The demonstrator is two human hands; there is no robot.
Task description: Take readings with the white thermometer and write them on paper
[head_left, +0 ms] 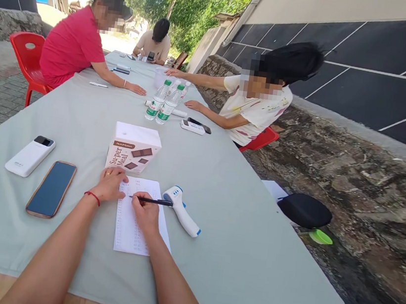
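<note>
My right hand (146, 214) grips a black pen (153, 201), its tip on a white sheet of paper (131, 240) covered with rows of writing. At the sheet's upper left edge, my left hand (111, 186) lies with fingers stretched out, thumb on the paper. A red string bracelet circles that wrist. Just beyond the fingers stands a white and brown box (134, 148) labelled "Super Meal". Right of the paper lies a white and blue infrared thermometer (182, 211), close to the pen's back end.
Left of my arms lie a phone (52, 189) and a white power bank (30, 155). Farther up the cloth-covered table (249, 258) stand water bottles (164, 104), near another power bank (192, 127) and a dark phone (199, 125). Three people sit around the far part, some with arms on the table.
</note>
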